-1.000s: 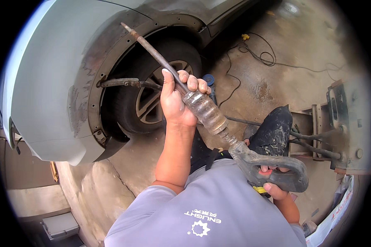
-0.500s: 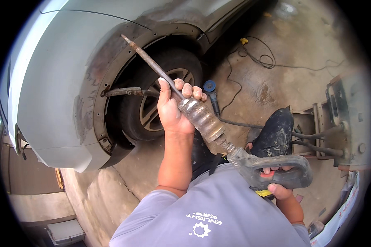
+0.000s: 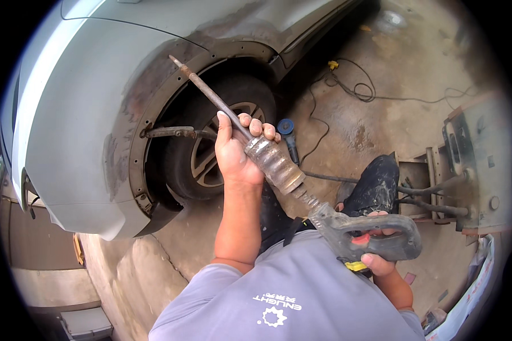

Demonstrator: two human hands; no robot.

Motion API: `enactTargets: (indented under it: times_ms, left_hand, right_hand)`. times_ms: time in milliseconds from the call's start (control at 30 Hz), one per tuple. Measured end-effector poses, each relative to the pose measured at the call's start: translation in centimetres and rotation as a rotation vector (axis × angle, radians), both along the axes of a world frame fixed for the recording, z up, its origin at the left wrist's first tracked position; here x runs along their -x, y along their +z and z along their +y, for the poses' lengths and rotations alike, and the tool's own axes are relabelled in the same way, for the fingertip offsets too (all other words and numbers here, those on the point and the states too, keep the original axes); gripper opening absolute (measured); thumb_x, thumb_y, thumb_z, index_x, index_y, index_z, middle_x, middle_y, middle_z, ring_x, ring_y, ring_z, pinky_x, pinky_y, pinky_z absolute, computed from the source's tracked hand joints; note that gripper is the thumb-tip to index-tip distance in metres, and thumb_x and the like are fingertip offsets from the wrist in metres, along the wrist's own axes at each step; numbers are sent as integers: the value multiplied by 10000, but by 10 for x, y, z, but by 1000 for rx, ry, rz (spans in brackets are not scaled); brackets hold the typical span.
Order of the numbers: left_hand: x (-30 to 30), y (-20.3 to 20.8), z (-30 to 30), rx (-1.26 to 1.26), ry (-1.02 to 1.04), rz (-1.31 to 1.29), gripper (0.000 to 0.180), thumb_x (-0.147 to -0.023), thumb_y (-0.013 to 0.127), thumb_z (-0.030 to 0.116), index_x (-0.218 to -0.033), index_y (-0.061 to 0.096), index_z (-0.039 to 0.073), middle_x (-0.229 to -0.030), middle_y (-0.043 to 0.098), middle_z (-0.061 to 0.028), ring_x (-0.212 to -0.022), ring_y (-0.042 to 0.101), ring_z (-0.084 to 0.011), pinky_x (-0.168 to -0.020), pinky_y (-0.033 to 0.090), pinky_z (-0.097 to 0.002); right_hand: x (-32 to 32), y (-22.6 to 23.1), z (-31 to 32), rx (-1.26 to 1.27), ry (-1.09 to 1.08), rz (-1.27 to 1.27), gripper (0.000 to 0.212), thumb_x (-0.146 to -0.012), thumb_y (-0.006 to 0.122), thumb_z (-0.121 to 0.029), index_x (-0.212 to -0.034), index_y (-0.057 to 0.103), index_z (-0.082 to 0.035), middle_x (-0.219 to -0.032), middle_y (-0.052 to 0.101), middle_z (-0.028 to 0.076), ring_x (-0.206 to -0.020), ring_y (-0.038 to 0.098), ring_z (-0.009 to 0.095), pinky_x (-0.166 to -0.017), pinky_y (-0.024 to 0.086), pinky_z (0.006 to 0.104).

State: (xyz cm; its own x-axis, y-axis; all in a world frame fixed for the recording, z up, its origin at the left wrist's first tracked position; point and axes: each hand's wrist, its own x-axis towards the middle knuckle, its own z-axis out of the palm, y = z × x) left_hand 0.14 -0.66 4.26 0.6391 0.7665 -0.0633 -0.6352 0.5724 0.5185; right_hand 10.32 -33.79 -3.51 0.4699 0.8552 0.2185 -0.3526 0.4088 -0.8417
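Note:
Both hands are on a slide-hammer dent puller (image 3: 274, 166), a long thin rod with a ribbed metal weight and a black loop handle. My left hand (image 3: 239, 150) is closed around the rod just above the weight. My right hand (image 3: 381, 262) grips the loop handle beside its red trigger. The rod's pointed tip is over the sanded upper edge of the car's wheel arch (image 3: 132, 136); I cannot tell whether it touches. A metal bar or cable end (image 3: 173, 132) is attached to the arch edge, below the rod.
Inside the arch is the car's wheel (image 3: 210, 142). An angle grinder with a blue disc (image 3: 285, 127) lies on the concrete floor, its cord (image 3: 365, 91) looping behind. To the right stands a metal machine cabinet (image 3: 489, 170) with thick cables (image 3: 438, 209) running toward my legs.
The puller keeps nearly the same tilt, its handle a little further left in view. My right fingers now show over the top of the handle. The whole view has shifted slightly.

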Motion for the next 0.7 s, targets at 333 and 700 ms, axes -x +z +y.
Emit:
enactTargets:
  times_ms: [333, 700]
  left_hand:
    - [-4, 7, -9, 6, 120, 149, 595, -1086, 352, 587, -941, 582, 57, -713, 572, -84, -681, 552, -274, -681, 494, -421]
    - [1, -38, 5, -9, -323, -739, 458, -1112, 402, 469, -798, 473, 144, -604, 547, 14, -601, 531, -170, -627, 453, -328]
  right_hand:
    - [1, 2, 7, -53, 26, 32, 758, -754, 719, -160, -1462, 472, -49, -1244, 597, 121, -1214, 547, 276, -1200, 297, 492]
    - [-7, 0, 11, 3, 115, -81, 695, -765, 705, -158, -1428, 503, -96, -1171, 598, 110, -1280, 498, 319, -1169, 307, 507]
